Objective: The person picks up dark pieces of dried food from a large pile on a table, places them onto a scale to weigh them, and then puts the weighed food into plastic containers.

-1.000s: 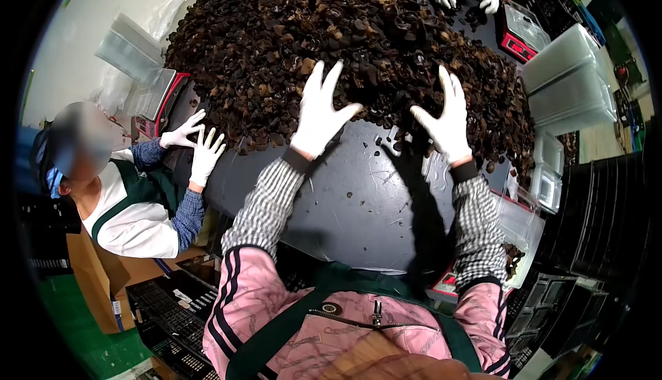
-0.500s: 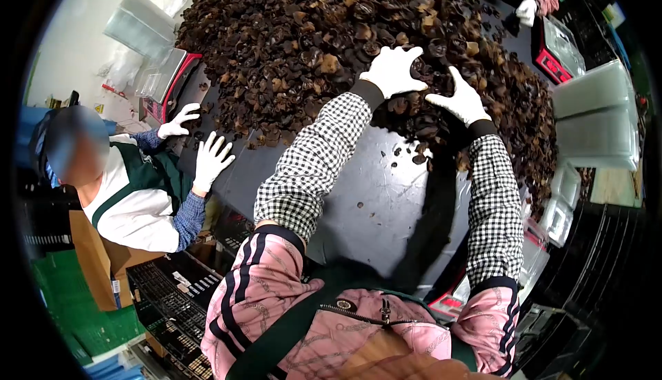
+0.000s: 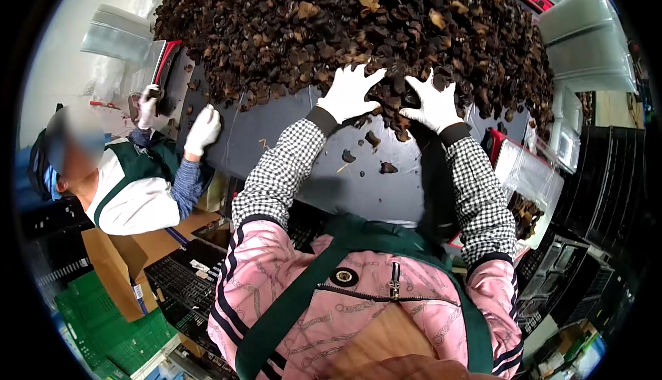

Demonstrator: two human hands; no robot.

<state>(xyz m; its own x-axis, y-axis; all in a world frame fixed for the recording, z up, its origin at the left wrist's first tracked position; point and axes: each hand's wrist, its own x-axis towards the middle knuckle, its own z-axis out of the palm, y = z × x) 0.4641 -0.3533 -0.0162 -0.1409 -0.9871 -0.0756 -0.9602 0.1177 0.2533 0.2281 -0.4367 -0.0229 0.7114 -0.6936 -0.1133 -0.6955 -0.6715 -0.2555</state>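
A large heap of dark brown, curled fungus-like pieces [image 3: 331, 28] covers the far part of the grey table [image 3: 276, 128]. My left hand [image 3: 350, 94], in a white glove, lies at the heap's near edge with its fingers spread. Beside it on the right, my right hand [image 3: 434, 101], gloved too, touches the same edge with fingers apart. Some pieces lie in the gap between both hands. Several loose bits [image 3: 387, 167] are scattered on the table nearer to me.
At the left a co-worker [image 3: 138, 187] in white gloves stands by a red-edged scale [image 3: 164, 63]. Clear plastic containers [image 3: 586, 38] are stacked at the right. A clear tray [image 3: 531, 173] holding dark pieces is near my right arm. Black crates [image 3: 189, 283] stand lower left.
Both my hands have come down from over the heap to its near edge, with pieces now between them. More loose bits lie on the near table. The co-worker's hands have moved.
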